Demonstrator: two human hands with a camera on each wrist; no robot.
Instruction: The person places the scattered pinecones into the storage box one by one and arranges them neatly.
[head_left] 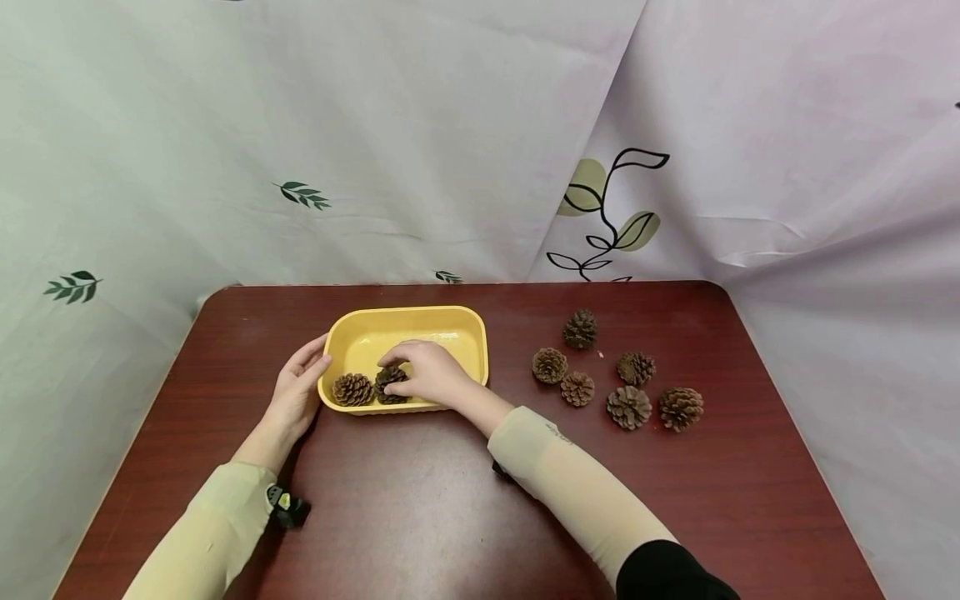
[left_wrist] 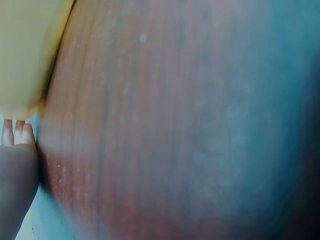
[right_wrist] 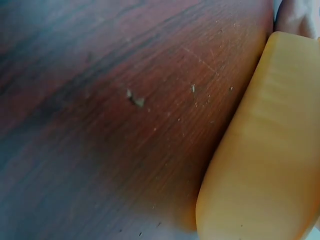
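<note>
A yellow rectangular tray (head_left: 408, 315) sits on the table, left of centre. At its left end my left hand (head_left: 296, 392) holds the rim, thumb over the edge and fingers along the outer wall. My right hand (head_left: 435, 372) reaches over the near rim and grips a dark pine cone (head_left: 390, 385) between thumb and fingers, low inside the tray. Beside that cone, in the near left corner, lies a browner pine cone (head_left: 352, 389). The left wrist view catches left fingertips (left_wrist: 20, 131) against the tray; the right wrist view has the tray's outer wall (right_wrist: 265, 145) but not the pine cones.
Several loose pine cones, among them a large one (head_left: 681, 409) and a dark one (head_left: 581, 329), lie on the reddish-brown table (head_left: 420, 500) to the right. Small brown crumbs (right_wrist: 135, 98) dot the wood near the tray. A pale patterned cloth (head_left: 420, 150) hangs behind.
</note>
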